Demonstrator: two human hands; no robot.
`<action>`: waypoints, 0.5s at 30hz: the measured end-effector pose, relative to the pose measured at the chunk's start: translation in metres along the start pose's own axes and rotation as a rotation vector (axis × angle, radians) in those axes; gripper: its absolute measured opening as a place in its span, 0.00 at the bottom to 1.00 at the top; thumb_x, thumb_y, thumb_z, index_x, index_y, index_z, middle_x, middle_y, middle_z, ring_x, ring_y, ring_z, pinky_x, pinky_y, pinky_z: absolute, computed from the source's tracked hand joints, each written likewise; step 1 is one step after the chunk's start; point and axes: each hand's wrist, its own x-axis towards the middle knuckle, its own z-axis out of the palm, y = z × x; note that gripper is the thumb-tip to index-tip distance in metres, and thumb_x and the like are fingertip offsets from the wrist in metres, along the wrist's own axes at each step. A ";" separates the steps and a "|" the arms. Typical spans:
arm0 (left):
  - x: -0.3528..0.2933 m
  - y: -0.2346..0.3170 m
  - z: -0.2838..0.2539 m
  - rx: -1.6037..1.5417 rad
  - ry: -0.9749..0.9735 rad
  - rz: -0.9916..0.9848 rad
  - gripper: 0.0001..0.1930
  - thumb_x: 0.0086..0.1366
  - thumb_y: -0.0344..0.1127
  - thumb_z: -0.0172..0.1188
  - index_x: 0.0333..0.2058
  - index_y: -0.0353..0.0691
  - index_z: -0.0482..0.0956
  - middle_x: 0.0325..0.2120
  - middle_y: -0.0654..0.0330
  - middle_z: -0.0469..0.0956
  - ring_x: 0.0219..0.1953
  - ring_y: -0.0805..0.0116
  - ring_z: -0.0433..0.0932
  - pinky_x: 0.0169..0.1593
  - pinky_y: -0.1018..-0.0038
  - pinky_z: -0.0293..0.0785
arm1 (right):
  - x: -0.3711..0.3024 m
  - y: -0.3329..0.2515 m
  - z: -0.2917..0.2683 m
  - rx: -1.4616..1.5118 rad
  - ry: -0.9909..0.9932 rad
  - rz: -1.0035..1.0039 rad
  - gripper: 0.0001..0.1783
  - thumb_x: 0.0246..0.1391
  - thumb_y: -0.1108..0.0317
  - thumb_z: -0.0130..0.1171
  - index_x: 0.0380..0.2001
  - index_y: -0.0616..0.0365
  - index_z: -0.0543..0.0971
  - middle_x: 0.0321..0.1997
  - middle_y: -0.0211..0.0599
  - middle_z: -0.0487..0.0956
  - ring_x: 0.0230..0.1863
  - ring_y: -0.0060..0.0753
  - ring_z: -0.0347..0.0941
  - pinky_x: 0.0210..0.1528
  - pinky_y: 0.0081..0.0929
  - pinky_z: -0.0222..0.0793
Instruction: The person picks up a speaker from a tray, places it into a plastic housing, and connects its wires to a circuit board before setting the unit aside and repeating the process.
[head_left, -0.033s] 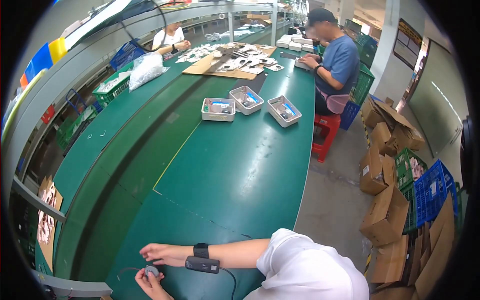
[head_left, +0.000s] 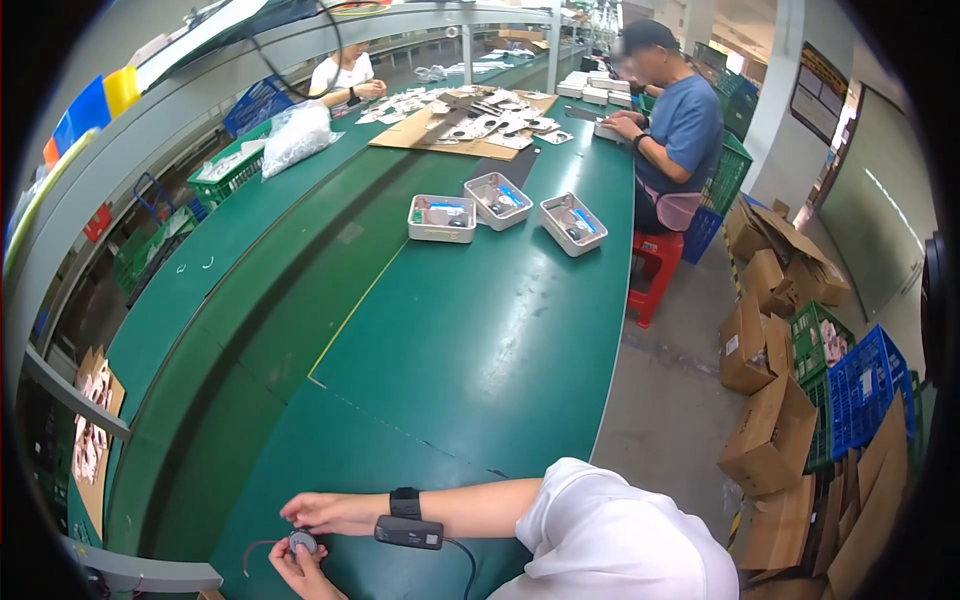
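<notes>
At the near left, a thin reddish wire (head_left: 262, 543) is seen beside the left hand (head_left: 300, 572). A round grey part (head_left: 302, 543) is held by that hand's thumb and bent fingers over the green table (head_left: 450, 340), maybe so its flat face is kept in sight. Just beyond it, the right hand (head_left: 340, 513) is held with its fingers loosely spread; whether the part is touched by them cannot be told. Far off, more to the right, three pale trays (head_left: 442, 236) are set close together, perhaps so small parts are kept inside. The left forearm is cut off, and the wire's join cannot be made out.
</notes>
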 end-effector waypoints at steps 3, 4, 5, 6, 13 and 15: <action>-0.016 0.024 0.015 0.040 -0.016 -0.009 0.17 0.66 0.32 0.54 0.51 0.33 0.64 0.46 0.52 0.69 0.42 0.66 0.72 0.44 0.74 0.72 | -0.005 0.008 0.003 -0.132 -0.126 0.056 0.27 0.60 0.60 0.55 0.59 0.55 0.63 0.55 0.32 0.65 0.55 0.24 0.63 0.55 0.28 0.62; -0.020 0.029 0.019 0.064 -0.031 -0.011 0.19 0.65 0.31 0.57 0.51 0.31 0.63 0.48 0.49 0.69 0.46 0.62 0.72 0.50 0.71 0.72 | -0.007 0.010 0.004 -0.199 -0.141 0.047 0.27 0.59 0.61 0.56 0.58 0.56 0.63 0.54 0.32 0.65 0.53 0.24 0.64 0.53 0.27 0.65; -0.022 0.030 0.020 0.064 -0.024 -0.015 0.19 0.65 0.31 0.57 0.51 0.31 0.63 0.48 0.49 0.69 0.46 0.62 0.72 0.50 0.71 0.72 | -0.008 0.011 0.006 -0.269 -0.158 0.035 0.26 0.59 0.63 0.56 0.58 0.57 0.63 0.53 0.31 0.66 0.51 0.25 0.66 0.51 0.26 0.67; -0.024 0.031 0.021 0.068 -0.034 -0.006 0.19 0.65 0.31 0.56 0.51 0.31 0.63 0.48 0.49 0.69 0.46 0.62 0.72 0.50 0.71 0.72 | -0.010 0.011 0.008 -0.265 -0.158 0.041 0.26 0.59 0.63 0.56 0.58 0.57 0.63 0.53 0.31 0.66 0.51 0.25 0.66 0.51 0.26 0.67; -0.029 0.029 0.023 -0.039 -0.082 -0.070 0.16 0.66 0.31 0.55 0.50 0.32 0.66 0.49 0.50 0.69 0.47 0.63 0.72 0.47 0.73 0.74 | -0.017 -0.007 0.020 -0.149 -0.076 0.214 0.27 0.60 0.68 0.53 0.61 0.60 0.61 0.57 0.36 0.67 0.53 0.26 0.66 0.53 0.25 0.66; -0.025 0.015 0.022 -0.015 -0.047 -0.006 0.15 0.68 0.33 0.51 0.50 0.34 0.64 0.46 0.55 0.68 0.43 0.69 0.72 0.41 0.78 0.74 | -0.017 -0.006 0.020 -0.157 -0.067 0.214 0.28 0.60 0.68 0.53 0.62 0.60 0.60 0.58 0.37 0.67 0.53 0.26 0.66 0.53 0.25 0.66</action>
